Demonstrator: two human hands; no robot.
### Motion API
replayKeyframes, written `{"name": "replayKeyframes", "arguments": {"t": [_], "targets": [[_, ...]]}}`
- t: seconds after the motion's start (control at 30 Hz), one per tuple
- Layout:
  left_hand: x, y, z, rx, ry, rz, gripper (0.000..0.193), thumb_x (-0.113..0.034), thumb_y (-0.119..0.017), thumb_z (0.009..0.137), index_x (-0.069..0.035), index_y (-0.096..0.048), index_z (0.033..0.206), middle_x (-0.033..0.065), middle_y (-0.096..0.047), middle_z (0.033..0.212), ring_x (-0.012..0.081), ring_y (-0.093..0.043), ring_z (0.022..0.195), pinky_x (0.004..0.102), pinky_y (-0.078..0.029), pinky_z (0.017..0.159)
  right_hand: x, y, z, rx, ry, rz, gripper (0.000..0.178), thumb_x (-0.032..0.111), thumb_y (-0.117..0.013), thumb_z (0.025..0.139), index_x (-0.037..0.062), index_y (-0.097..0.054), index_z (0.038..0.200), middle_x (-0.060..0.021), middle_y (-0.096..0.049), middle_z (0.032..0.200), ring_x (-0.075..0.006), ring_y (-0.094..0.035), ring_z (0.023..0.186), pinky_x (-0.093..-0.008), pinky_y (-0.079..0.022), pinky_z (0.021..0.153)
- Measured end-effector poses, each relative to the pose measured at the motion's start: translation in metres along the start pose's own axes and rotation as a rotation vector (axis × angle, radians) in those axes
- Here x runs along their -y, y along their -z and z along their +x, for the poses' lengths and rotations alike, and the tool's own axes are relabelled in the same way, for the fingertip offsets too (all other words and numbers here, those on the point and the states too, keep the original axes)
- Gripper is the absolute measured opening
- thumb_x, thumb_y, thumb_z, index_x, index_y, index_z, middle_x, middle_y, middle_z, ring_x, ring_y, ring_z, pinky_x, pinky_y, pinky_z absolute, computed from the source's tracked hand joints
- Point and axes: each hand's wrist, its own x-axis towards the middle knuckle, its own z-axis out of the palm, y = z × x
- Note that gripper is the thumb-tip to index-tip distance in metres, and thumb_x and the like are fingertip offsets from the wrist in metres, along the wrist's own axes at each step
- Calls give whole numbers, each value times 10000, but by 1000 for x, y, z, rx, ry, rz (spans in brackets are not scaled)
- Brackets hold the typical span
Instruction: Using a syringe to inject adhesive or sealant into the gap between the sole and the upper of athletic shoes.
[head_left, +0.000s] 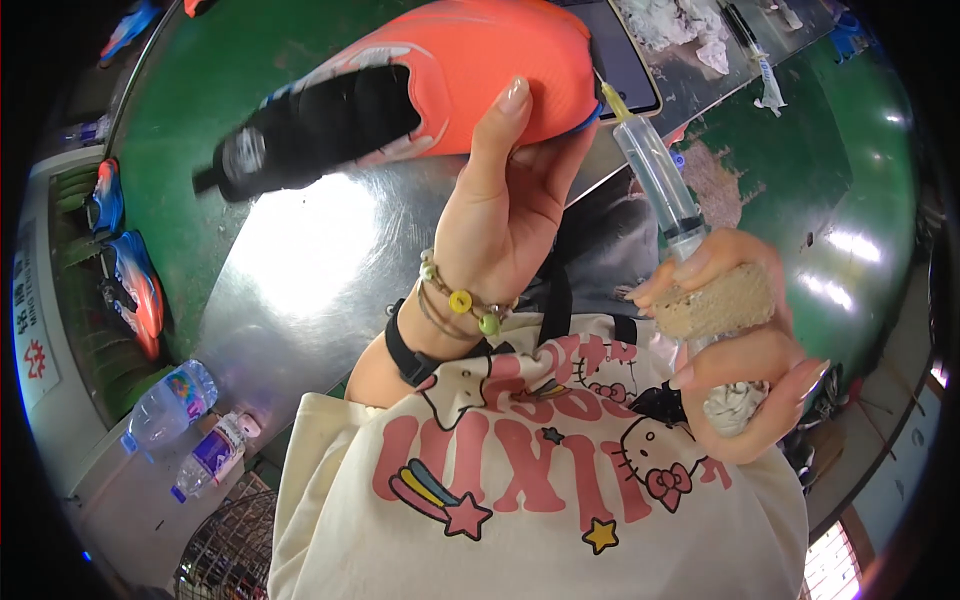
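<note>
Shoe in 1 hand, syringe in the other, right over the shiny metal bench.

The left hand (505, 215) is wrapped around the heel end of an orange shoe (420, 85), holding it up above the metal worktop (300, 270). The right hand (735, 350) is closed on a clear syringe (660, 185) plus a tan sponge block (715, 300) and a bit of white rag (735, 408); the needle tip sits right at the shoe's edge. 2 water bottles (190, 425) lie on the floor at lower left.

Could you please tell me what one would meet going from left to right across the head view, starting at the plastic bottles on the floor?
Plastic bottles → shiny metal plate → left hand gripping the orange shoe → syringe → right hand holding the syringe with a tan sponge block.
</note>
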Motion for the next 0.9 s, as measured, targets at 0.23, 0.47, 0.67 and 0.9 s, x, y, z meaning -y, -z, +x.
{"name": "replayKeyframes", "arguments": {"t": [0.23,0.47,0.67,0.9], "targets": [[-12,-28,-13,-188,19,189,444,-334,-683,813,-25,-541,1099,69,-637,1002,165,-639,889,245,-540,827,-6,1,-4,85,86,-38,628,441,-114,973,79,-541,689,-256,-437,1034,-342,-568,743,-445,-518,648],[-15,-22,-6,-251,54,202,440,-344,-685,810,-42,-545,1098,66,-636,997,160,-639,872,237,-542,808,-33,0,-11,-1,231,-31,599,404,-227,963,20,-592,684,-303,-555,916,-247,-578,602,-305,-471,522],[-20,-36,-12,-230,41,184,420,-329,-685,812,-53,-545,1096,55,-629,1014,164,-630,904,254,-535,838,-19,-4,-7,-23,271,-5,603,425,-220,963,26,-608,729,-298,-524,974,-287,-595,654,-353,-514,579],[-27,-15,-19,-178,-38,43,366,-266,-657,842,-70,-539,1127,53,-601,1101,228,-566,1056,313,-509,914,-7,16,-2,-160,224,-132,535,446,-252,930,54,-523,686,-279,-453,1098,-381,-551,892,-465,-471,668]]}}
